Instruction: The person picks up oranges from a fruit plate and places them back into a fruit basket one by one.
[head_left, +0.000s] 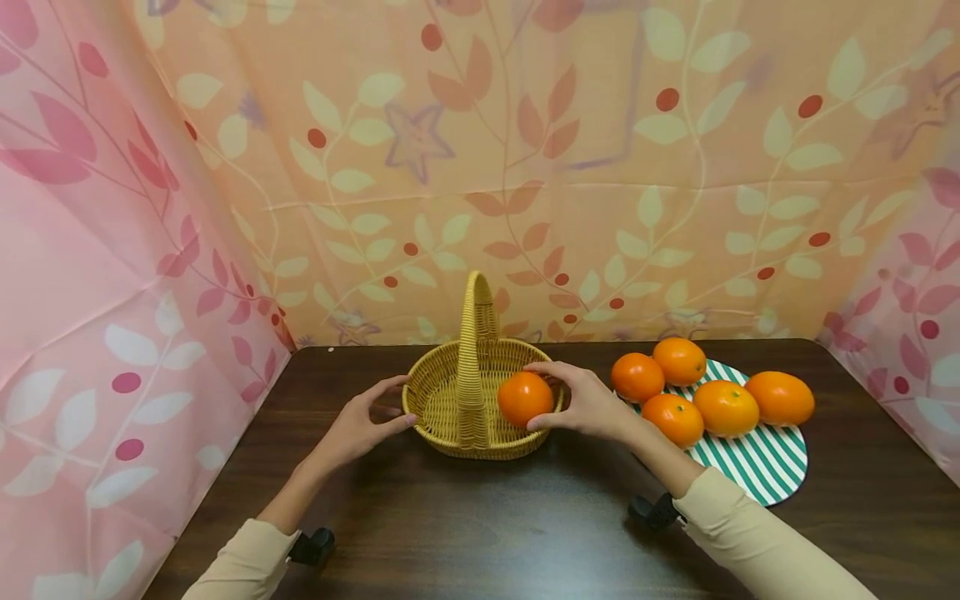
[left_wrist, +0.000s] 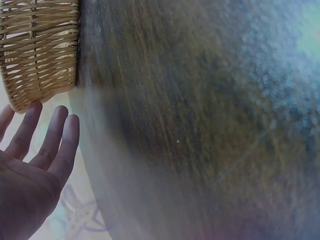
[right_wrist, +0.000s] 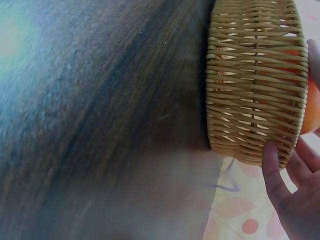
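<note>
A yellow wicker basket with a tall arched handle stands near the table's back edge. My right hand pinches an orange between thumb and fingers at the right part of the basket, partly above its rim. In the right wrist view, some fingers of this hand lie against the basket's woven side, and the orange shows behind the weave. At the basket's left end is my left hand, its thumb and fingers spread by the rim. The left wrist view shows these fingers fairly straight, fingertips at the wicker edge.
On the right, several more oranges lie on and beside a round green-and-white striped mat. The dark wooden table ends at the back against a flower-patterned cloth. More patterned cloth hangs at both sides.
</note>
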